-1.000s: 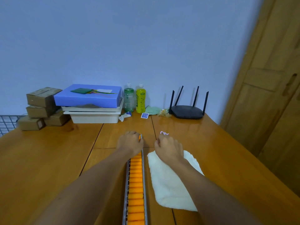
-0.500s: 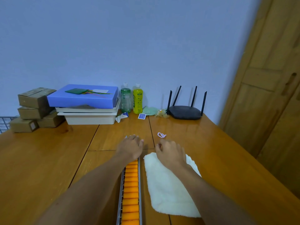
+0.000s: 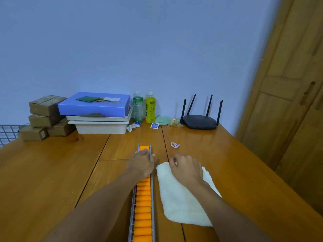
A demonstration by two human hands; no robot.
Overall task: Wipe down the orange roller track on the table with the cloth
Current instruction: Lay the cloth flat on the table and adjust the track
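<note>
At the far left edge of the frame a grey wire grid (image 3: 7, 134) shows beyond the wooden table (image 3: 52, 172). Next to it, in the left middle, sits a stack of brown cardboard boxes (image 3: 46, 117), and just right of them a flat blue box (image 3: 95, 104) lies on two cream plastic trays (image 3: 101, 126).

Moving toward the centre, a green plastic bottle (image 3: 137, 106) and a yellow plastic bottle (image 3: 150, 107) stand side by side against the pale blue wall.

Below them, in the lower centre, the long orange roller track in its grey metal frame (image 3: 143, 203) runs from the bottom edge up the table. My left hand (image 3: 142, 163) lies flat over its far end, fingers loose and spread across the rollers, pressing rather than gripping — only the last orange roller shows past my fingertips.

Just right of the track lies the cream terry cloth (image 3: 181, 201), spread flat on the table. My right hand (image 3: 187, 169) rests on its far end with the fingers curled down; I cannot tell whether they pinch the fabric.

Above that hand a small pink loop of cord (image 3: 175, 145) lies on the wood. Farther back, at the right centre, a black router with four antennas (image 3: 201, 121) sits by the wall — and a wooden door (image 3: 288, 102) fills the right edge.
</note>
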